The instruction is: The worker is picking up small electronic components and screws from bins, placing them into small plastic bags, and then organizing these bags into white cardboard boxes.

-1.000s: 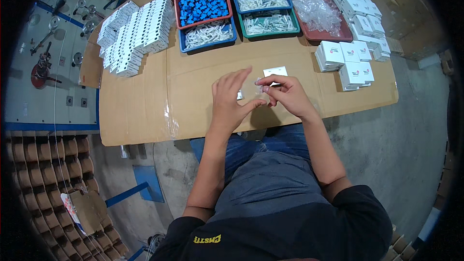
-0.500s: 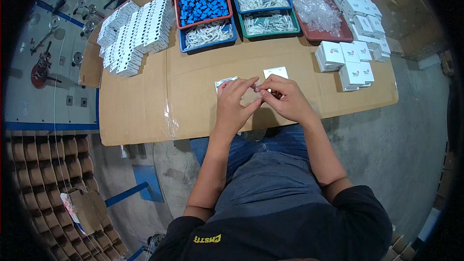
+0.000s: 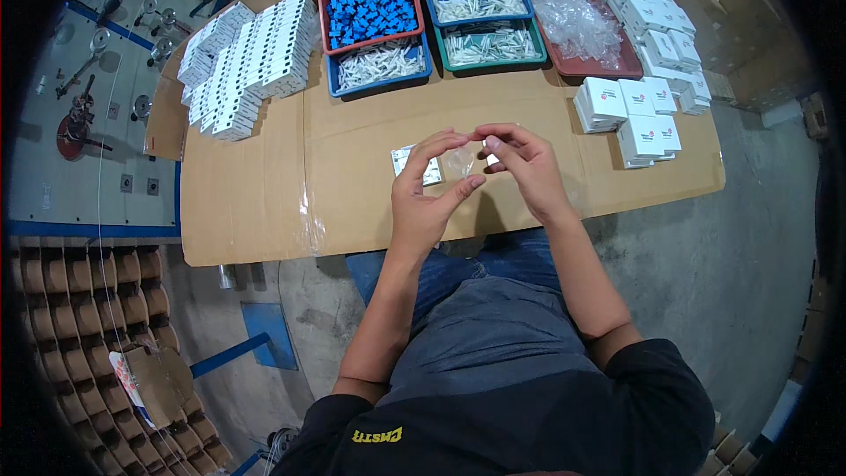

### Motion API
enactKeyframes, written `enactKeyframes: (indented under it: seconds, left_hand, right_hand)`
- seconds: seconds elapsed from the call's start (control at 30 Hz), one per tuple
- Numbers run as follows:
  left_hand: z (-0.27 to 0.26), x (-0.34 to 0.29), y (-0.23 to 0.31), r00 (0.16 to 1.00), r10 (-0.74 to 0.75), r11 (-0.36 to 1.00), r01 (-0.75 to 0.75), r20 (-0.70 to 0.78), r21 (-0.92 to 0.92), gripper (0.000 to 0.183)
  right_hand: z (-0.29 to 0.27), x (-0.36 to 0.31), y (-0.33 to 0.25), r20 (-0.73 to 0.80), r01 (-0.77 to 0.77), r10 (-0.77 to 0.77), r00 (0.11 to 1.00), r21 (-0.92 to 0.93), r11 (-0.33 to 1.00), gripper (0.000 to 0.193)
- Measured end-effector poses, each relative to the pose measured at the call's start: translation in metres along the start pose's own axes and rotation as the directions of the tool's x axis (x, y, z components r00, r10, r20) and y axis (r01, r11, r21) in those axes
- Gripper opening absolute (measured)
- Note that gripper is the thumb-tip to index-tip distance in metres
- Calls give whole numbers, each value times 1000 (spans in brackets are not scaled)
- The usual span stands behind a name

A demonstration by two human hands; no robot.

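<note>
A small clear plastic bag (image 3: 460,162) is held up between my two hands, above the near middle of the cardboard-covered table. My left hand (image 3: 425,194) curves around it, thumb and forefinger wide apart at its edges. From the other side my right hand (image 3: 531,172) holds its upper edge, fingers bent, with the forefinger close to my left fingertips. On the cardboard below my left hand lies a flat white square piece (image 3: 431,174), partly covered by the fingers. A second white piece (image 3: 492,159) is mostly hidden behind my right hand.
Stacked white boxes stand at the left (image 3: 275,44) and right (image 3: 648,123). Along the back are a red tray of blue parts (image 3: 370,9), blue (image 3: 379,70) and green (image 3: 493,44) trays of white pieces, and a red-brown tray (image 3: 630,60) heaped with clear bags (image 3: 573,13).
My fingers have gone from a close pinch to a wider spread, and the clear bag now shows between them. My right hand has shifted slightly right, covering more of the second white piece.
</note>
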State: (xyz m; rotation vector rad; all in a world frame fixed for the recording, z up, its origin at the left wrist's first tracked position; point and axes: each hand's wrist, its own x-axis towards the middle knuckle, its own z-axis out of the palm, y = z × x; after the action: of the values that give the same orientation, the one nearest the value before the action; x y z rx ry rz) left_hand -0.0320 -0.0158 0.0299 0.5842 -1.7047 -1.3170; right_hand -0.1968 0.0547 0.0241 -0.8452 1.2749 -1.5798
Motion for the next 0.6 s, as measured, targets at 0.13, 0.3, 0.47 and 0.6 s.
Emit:
enactKeyframes:
  seconds: [0.13, 0.3, 0.47, 0.6]
  left_hand:
    - [2, -1, 8, 999, 37, 999, -37, 34, -21, 45]
    - [3, -1, 12, 991, 106, 994, -106, 81, -6, 46]
    - [4, -2, 12, 988, 139, 989, -142, 68, 35, 46]
    - [4, -2, 11, 982, 182, 972, -188, 51, 144, 46]
  right_hand:
    - [2, -5, 14, 144, -290, 253, 957, 396, 871, 31]
    - [1, -5, 23, 322, -386, 240, 916, 544, 745, 30]
    - [7, -9, 27, 324, -373, 197, 925, 686, 624, 27]
    - [6, -6, 32, 325, -380, 203, 924, 714, 588, 28]
